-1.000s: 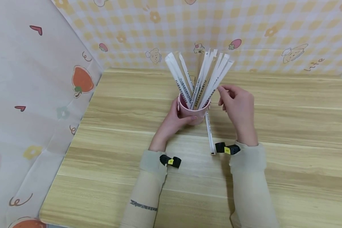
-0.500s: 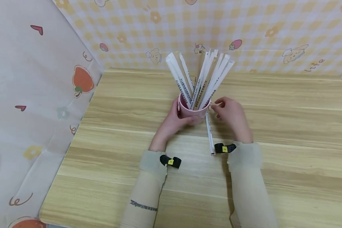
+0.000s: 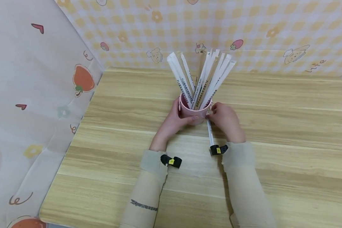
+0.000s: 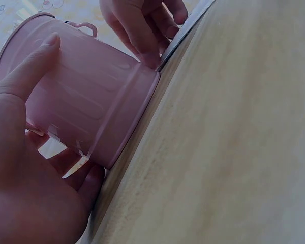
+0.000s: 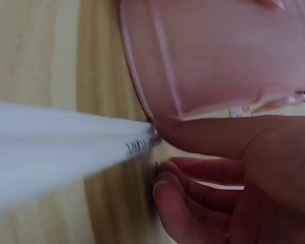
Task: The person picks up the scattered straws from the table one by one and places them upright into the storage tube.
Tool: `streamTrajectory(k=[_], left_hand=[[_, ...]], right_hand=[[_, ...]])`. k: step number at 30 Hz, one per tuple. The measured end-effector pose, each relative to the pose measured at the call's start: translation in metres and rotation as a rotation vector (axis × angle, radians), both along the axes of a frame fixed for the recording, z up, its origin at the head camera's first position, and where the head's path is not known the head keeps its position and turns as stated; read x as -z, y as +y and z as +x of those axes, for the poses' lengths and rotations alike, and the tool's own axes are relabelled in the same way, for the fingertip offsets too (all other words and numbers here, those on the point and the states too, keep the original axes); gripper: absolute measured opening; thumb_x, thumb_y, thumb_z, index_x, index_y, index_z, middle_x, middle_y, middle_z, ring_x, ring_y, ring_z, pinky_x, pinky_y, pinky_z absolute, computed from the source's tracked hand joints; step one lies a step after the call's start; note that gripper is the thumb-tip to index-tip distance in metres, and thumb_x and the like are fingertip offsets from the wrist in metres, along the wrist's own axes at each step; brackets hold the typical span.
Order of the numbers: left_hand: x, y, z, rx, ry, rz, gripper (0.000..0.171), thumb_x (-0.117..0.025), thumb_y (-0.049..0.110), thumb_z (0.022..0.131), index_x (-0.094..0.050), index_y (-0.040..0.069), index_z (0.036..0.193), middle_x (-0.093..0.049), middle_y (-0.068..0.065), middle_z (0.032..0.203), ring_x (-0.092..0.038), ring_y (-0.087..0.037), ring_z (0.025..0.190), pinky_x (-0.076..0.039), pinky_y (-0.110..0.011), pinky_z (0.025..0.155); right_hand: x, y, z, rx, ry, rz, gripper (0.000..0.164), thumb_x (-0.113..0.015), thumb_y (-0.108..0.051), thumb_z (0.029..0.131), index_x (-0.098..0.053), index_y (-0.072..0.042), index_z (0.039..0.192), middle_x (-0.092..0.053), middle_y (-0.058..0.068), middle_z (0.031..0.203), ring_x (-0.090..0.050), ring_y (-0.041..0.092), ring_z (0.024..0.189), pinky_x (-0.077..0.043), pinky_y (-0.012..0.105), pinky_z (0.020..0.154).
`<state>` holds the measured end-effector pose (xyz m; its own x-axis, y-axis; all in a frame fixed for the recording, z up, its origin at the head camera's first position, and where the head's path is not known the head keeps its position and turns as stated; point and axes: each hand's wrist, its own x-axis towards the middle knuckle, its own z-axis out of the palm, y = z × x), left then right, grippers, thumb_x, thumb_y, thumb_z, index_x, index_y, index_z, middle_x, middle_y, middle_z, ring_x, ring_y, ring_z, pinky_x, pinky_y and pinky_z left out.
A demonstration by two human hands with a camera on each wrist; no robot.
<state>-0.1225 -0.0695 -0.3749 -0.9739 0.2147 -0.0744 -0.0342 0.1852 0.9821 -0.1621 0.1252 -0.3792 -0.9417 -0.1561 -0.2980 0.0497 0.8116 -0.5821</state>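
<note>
In the head view, a small pink bucket (image 3: 194, 117) stands on the table, full of white and brown paper-wrapped straws (image 3: 200, 85) that fan out above its rim. My left hand (image 3: 172, 125) holds the bucket from the left, its thumb across the near side and its fingers around the far side. One white wrapped straw (image 3: 210, 131) lies on the table at the bucket's right. Beside the bucket's base, my right hand (image 3: 225, 121) pinches this straw, and the right wrist view shows the thumb (image 5: 208, 134) against it with the other fingers (image 5: 175, 203) curled below.
The wooden table (image 3: 117, 177) spreads out on both sides of the bucket. A checked, patterned cloth (image 3: 171, 25) covers the wall behind, and a white printed one (image 3: 54, 126) hangs along the left edge. Each wrist wears a black strap.
My right hand has come down and to the left, from beside the straws above the rim to the straw on the table. The left hand has kept its hold on the bucket.
</note>
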Motion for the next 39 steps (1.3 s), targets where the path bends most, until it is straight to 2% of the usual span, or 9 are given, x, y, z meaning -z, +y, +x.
streamTrajectory(k=[6, 11, 16, 21, 27, 30, 33, 39], left_hand=[[-0.001, 0.001, 0.000, 0.003, 0.002, -0.001, 0.089, -0.074, 0.026, 0.073, -0.016, 0.025, 0.140, -0.031, 0.005, 0.137, -0.031, -0.010, 0.124, -0.027, -0.031, 0.101], [-0.001, 0.001, 0.000, 0.000, 0.005, -0.001, 0.090, -0.074, 0.026, 0.073, -0.015, 0.025, 0.141, -0.031, 0.005, 0.137, -0.031, -0.009, 0.124, -0.026, -0.031, 0.101], [-0.001, -0.001, 0.000, -0.006, 0.010, 0.002, 0.091, -0.074, 0.025, 0.073, -0.014, 0.025, 0.141, -0.029, 0.006, 0.138, -0.030, -0.009, 0.124, -0.025, -0.032, 0.101], [-0.001, 0.000, 0.001, -0.003, 0.006, 0.003, 0.090, -0.074, 0.024, 0.073, -0.015, 0.024, 0.141, -0.030, 0.005, 0.138, -0.030, -0.008, 0.124, -0.025, -0.031, 0.101], [-0.001, 0.001, 0.001, -0.006, 0.005, -0.002, 0.090, -0.074, 0.022, 0.073, -0.015, 0.022, 0.141, -0.031, 0.004, 0.138, -0.030, -0.011, 0.125, -0.025, -0.033, 0.102], [0.000, 0.001, 0.001, -0.006, 0.001, 0.001, 0.091, -0.074, 0.022, 0.073, -0.015, 0.022, 0.141, -0.031, 0.004, 0.138, -0.030, -0.013, 0.126, -0.024, -0.033, 0.102], [0.000, 0.001, 0.000, -0.005, -0.001, 0.006, 0.091, -0.074, 0.021, 0.073, -0.015, 0.022, 0.141, -0.031, 0.005, 0.138, -0.030, -0.013, 0.125, -0.025, -0.032, 0.102], [-0.001, 0.000, 0.000, -0.002, -0.002, 0.016, 0.090, -0.074, 0.022, 0.073, -0.015, 0.024, 0.141, -0.031, 0.006, 0.137, -0.030, -0.010, 0.124, -0.025, -0.032, 0.101]], right_hand=[[-0.002, -0.005, 0.003, -0.003, 0.084, 0.055, 0.024, -0.060, -0.014, 0.080, -0.058, 0.001, 0.099, -0.057, 0.012, 0.079, -0.051, 0.027, 0.068, -0.041, 0.037, 0.059], [-0.002, -0.009, 0.006, 0.009, 0.146, 0.112, 0.007, -0.054, -0.007, 0.078, -0.058, -0.002, 0.076, -0.056, 0.012, 0.072, -0.049, 0.027, 0.062, -0.038, 0.036, 0.052], [-0.001, -0.012, 0.005, 0.011, 0.208, 0.157, 0.013, -0.053, -0.006, 0.075, -0.052, -0.005, 0.062, -0.052, 0.011, 0.063, -0.046, 0.027, 0.057, -0.035, 0.035, 0.046], [0.001, -0.007, 0.006, 0.013, 0.181, 0.143, 0.017, -0.052, -0.008, 0.074, -0.051, -0.006, 0.058, -0.049, 0.009, 0.059, -0.045, 0.025, 0.055, -0.034, 0.034, 0.046], [-0.005, 0.003, 0.005, 0.053, 0.096, 0.072, 0.014, -0.052, -0.013, 0.079, -0.060, -0.003, 0.072, -0.055, 0.009, 0.065, -0.050, 0.023, 0.057, -0.039, 0.031, 0.047], [-0.013, 0.012, 0.005, 0.093, 0.089, 0.014, 0.017, -0.051, -0.014, 0.082, -0.061, -0.002, 0.083, -0.058, 0.011, 0.070, -0.053, 0.021, 0.056, -0.043, 0.029, 0.046], [-0.024, 0.022, 0.005, 0.144, 0.124, -0.042, 0.019, -0.051, -0.015, 0.083, -0.060, -0.001, 0.091, -0.060, 0.013, 0.075, -0.056, 0.020, 0.055, -0.045, 0.028, 0.045], [-0.052, 0.031, 0.010, 0.244, 0.261, -0.103, 0.026, -0.048, -0.019, 0.085, -0.058, -0.001, 0.101, -0.059, 0.011, 0.084, -0.059, 0.020, 0.058, -0.047, 0.025, 0.046]])
